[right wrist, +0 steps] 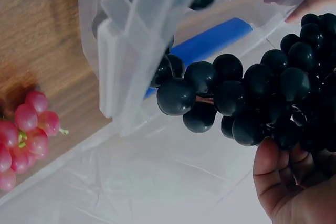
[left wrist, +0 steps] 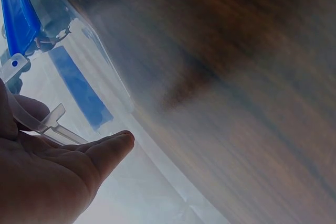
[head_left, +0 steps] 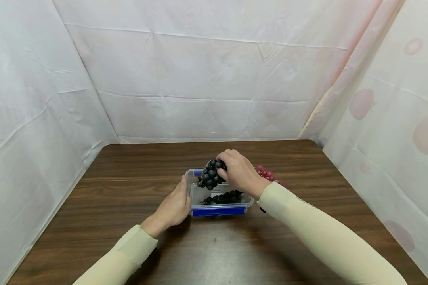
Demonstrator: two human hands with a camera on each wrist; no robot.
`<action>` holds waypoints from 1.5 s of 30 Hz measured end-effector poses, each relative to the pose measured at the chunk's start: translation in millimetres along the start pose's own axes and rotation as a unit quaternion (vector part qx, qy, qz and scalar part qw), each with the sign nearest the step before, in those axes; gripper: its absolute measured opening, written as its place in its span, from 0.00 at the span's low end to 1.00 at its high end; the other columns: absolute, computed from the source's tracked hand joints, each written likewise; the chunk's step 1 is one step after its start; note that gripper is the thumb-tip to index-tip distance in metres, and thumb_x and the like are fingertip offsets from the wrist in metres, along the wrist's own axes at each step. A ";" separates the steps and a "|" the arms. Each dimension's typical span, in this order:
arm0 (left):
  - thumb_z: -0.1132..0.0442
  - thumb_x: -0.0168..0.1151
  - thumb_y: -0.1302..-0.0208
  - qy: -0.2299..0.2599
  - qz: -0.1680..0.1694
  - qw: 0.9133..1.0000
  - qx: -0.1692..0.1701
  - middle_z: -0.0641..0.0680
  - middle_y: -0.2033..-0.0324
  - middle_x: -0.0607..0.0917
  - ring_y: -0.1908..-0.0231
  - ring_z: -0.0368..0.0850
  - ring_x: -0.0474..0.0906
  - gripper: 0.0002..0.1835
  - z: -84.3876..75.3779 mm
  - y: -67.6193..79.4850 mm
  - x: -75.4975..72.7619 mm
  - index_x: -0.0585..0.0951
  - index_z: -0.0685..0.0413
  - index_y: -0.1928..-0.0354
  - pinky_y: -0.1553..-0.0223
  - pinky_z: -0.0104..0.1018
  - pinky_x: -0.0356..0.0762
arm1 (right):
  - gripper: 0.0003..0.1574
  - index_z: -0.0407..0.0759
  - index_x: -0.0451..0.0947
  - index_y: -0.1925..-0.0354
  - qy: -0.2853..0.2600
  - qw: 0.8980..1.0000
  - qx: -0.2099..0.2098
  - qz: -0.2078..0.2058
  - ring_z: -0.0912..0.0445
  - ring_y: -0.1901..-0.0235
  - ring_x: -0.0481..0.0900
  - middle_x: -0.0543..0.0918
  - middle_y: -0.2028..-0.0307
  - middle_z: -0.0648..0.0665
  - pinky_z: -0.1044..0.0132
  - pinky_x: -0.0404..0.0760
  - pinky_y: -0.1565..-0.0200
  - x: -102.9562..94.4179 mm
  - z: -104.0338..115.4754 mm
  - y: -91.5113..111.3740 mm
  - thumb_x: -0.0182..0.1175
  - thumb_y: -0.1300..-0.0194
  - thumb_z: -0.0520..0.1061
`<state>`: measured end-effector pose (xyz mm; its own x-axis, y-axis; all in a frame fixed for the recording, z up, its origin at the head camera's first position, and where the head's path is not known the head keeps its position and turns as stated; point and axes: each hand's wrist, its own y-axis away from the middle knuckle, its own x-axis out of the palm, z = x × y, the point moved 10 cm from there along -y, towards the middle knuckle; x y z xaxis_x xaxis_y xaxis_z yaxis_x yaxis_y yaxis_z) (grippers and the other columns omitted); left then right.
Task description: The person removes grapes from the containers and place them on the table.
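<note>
The fingers (right wrist: 265, 162) of the right hand (head_left: 238, 171) are clamped on a bunch of black grapes (head_left: 211, 175), which hangs above the far left corner of a clear container (head_left: 197, 194); contact between its lowest grapes and the container cannot be confirmed. The left hand (head_left: 172, 205) rests flat against the container's left wall, fingers straight and close together, beside a clear latch flap (left wrist: 55, 120). A second black bunch (head_left: 224, 198) lies inside, along the front wall, behind the blue front clip (head_left: 219, 212). The container stands between the left and right edges of the desk (head_left: 135, 178), toward its far edge. Red grapes (head_left: 266, 173) lie to its right, toward the far right corner, partly hidden by the right arm. White cloth (head_left: 199, 118) hangs beyond the far edge. Step in hand (judged): transfer of the held bunch at the container; direction, in or out, cannot be determined. Next move calls for a steady left-hand brace and rim clearance; if lowering, align the bunch with the bare floor behind the second bunch.
</note>
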<state>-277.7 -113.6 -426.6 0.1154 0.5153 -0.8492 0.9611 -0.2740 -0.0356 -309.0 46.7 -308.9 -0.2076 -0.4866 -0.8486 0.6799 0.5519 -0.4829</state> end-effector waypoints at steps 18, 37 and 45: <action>0.62 0.40 0.21 0.002 0.002 1.000 -0.003 0.72 0.23 0.54 0.25 0.64 0.56 0.37 0.4 -0.4 0.1 0.38 0.70 0.21 0.28 0.59 0.60 | 0.08 0.38 0.81 0.57 0.007 0.999 -0.018 -0.037 0.50 0.60 0.77 0.81 0.61 0.46 0.56 0.80 0.55 -25.3 2.1 -3.8 0.65 0.34 0.39; 0.62 0.40 0.21 0.005 0.002 1.000 -0.004 0.71 0.23 0.53 0.25 0.63 0.55 0.37 -0.8 -0.8 1.7 0.40 0.70 0.21 0.27 0.57 0.59 | 0.09 0.38 0.81 0.55 0.019 0.999 0.018 -0.034 0.47 0.54 0.80 0.83 0.56 0.42 0.52 0.82 0.50 -43.7 -9.8 -1.7 0.64 0.32 0.40; 0.62 0.40 0.21 0.004 0.000 1.000 -0.002 0.72 0.23 0.53 0.25 0.63 0.55 0.37 -0.7 -1.9 2.0 0.39 0.71 0.21 0.27 0.58 0.58 | 0.08 0.39 0.81 0.56 0.025 0.998 0.029 -0.045 0.47 0.58 0.80 0.82 0.59 0.43 0.51 0.82 0.54 -50.5 -17.6 -0.5 0.65 0.34 0.40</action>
<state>-279.1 -111.5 -427.9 0.1174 0.5220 -0.8448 0.9621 -0.2706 -0.0335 -311.2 82.9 -269.6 -0.3038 -0.4978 -0.8123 0.6955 0.4669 -0.5462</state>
